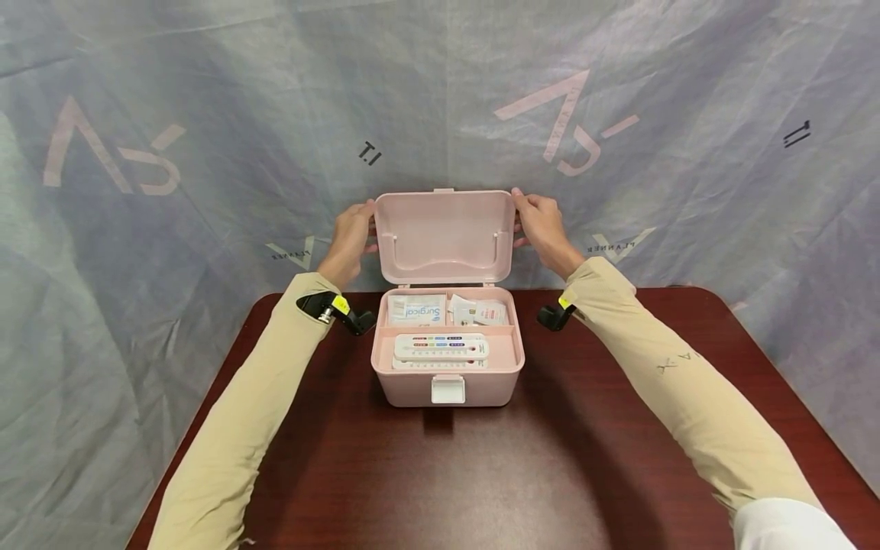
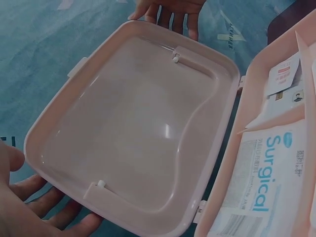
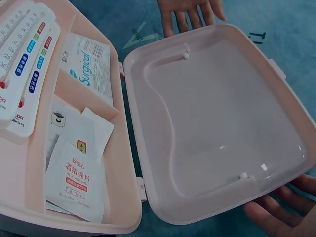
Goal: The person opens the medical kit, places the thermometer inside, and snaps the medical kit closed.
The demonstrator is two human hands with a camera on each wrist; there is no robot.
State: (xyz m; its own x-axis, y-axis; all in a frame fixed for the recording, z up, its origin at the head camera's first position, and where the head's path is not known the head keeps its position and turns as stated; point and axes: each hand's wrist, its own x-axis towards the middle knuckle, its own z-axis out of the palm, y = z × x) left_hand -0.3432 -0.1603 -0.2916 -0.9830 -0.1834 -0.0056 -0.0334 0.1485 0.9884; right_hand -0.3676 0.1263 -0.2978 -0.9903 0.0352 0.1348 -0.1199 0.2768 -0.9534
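A pink plastic box (image 1: pixel 406 391) stands on the table, its lid (image 1: pixel 445 237) raised upright on the rear hinges. My left hand (image 1: pixel 351 238) is at the lid's left edge, with fairly straight fingers along its side and back. At the opposite edge, my right hand (image 1: pixel 543 227) touches the upper corner, its fingers extended behind the lid. Two white thermometers (image 1: pixel 440 348) lie overlapping in the front compartment. A packet marked Surgical (image 2: pixel 269 173) sits in the rear left compartment. Alcohol pad sachets (image 3: pixel 76 180) fill the rear right one.
The dark red wooden table (image 1: pixel 440 481) extends around the box. A grey printed cloth (image 1: pixel 275 114) hangs close behind the lid and along both sides. A white latch (image 1: pixel 448 389) is on the box's front face.
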